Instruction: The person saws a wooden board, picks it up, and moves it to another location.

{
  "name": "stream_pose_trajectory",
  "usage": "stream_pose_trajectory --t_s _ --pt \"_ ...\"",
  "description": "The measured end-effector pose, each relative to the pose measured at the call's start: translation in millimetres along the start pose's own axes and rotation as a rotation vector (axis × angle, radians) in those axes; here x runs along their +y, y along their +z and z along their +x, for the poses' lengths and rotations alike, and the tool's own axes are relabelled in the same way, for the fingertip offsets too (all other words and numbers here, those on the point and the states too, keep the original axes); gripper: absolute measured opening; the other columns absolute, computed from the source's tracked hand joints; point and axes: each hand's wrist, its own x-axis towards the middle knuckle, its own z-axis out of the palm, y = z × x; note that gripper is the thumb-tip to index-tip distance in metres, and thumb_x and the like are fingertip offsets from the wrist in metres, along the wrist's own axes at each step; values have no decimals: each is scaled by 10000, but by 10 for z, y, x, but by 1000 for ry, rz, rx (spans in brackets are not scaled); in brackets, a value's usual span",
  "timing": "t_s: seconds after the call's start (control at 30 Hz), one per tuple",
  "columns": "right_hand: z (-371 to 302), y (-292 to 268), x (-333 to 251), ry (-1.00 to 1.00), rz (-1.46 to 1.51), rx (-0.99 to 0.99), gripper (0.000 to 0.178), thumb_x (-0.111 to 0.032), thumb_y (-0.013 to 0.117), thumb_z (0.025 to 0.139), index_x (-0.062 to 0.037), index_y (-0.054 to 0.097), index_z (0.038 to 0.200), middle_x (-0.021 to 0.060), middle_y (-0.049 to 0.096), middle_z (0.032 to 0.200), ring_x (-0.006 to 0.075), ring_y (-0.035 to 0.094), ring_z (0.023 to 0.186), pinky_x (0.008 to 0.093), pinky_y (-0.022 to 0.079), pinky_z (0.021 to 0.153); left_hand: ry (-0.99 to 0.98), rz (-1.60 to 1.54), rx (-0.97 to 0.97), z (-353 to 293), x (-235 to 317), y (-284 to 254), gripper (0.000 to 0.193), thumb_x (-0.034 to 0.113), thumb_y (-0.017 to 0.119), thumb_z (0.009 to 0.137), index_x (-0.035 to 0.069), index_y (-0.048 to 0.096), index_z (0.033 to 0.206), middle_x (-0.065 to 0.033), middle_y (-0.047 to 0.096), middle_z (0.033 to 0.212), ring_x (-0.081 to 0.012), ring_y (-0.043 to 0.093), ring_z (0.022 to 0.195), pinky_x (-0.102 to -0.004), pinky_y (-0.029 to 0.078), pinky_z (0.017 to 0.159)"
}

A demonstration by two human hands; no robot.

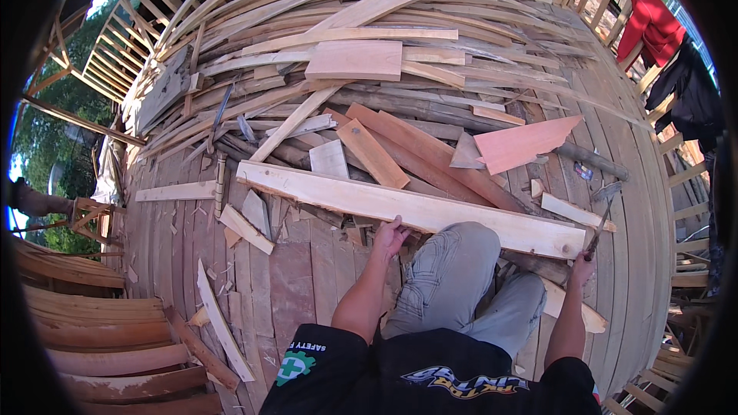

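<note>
The left hand has its fingers bent at the near edge of a long pale plank, holding it about midway along. The right hand is closed in a fist around the handle of a slim dark hand tool, just beside the plank's right end; the tool is too small in view to tell its exact kind. The plank lies crosswise in front of the person, one bent knee against its near edge.

Just beyond the plank lie reddish-brown boards and a pinkish board with a jagged end. Farther off, a pink rectangular board rests on a broad heap of long wooden strips. Everything lies on a deck of weathered floorboards, with chips and offcuts scattered to the left. Thick curved timbers line the lower left. Slatted wooden framing rises at the upper left, with greenery outside it; at the upper right hang a red cloth and a black cloth.
</note>
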Motion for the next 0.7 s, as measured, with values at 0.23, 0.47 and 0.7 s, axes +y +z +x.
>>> stream_pose_trajectory --t_s 0.23,0.47,0.7 --pt "-227 -61 -522 173 -136 -33 275 -281 667 827 -51 637 975 164 670 870 334 654 858 440 486 782 -47 75 32 105 2 -147 297 42 547 928 18 462 1212 -149 565 1172 -304 564 1101 -513 453 981" --pt "-373 -15 -273 84 409 -44 78 -18 592 880 -16 527 837 123 657 853 171 639 803 293 519 718 -475 1432 177 53 447 183 513 391 583 900 -32 488 1174 -258 650 940 -292 688 764 -367 572 591" --pt "-887 -125 -329 77 732 -97 71 28 541 899 -7 489 866 132 659 892 193 649 877 315 521 804 564 2396 -269 -62 602 686 791 323 802 671 50 433 1315 -172 505 1259 -328 435 1240 -502 378 991"
